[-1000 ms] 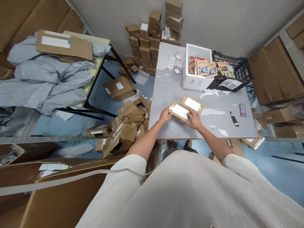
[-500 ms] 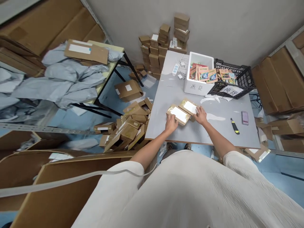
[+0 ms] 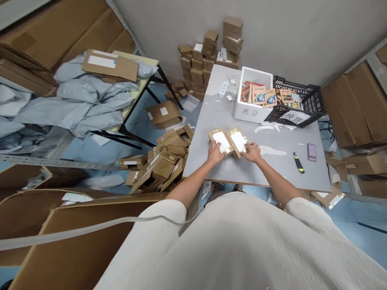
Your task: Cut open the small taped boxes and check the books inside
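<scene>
On the table [image 3: 290, 141] before me: left box [image 3: 221, 141] beside right box [image 3: 238, 141], between my left hand [image 3: 215, 152] and right hand [image 3: 252, 152]; behind them, tub [image 3: 249, 113] of booklets [image 3: 259, 96], crate [image 3: 311, 96] at its right, power strip [image 3: 223, 89] at tub's left; cutter [image 3: 298, 162] right of boxes

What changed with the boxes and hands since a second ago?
The left box and right box turned clockwise, seen from above. The right hand shifted from the left box onto the right one; the left hand stays on the left box. Cutter, white bin and black crate stayed put.
</scene>
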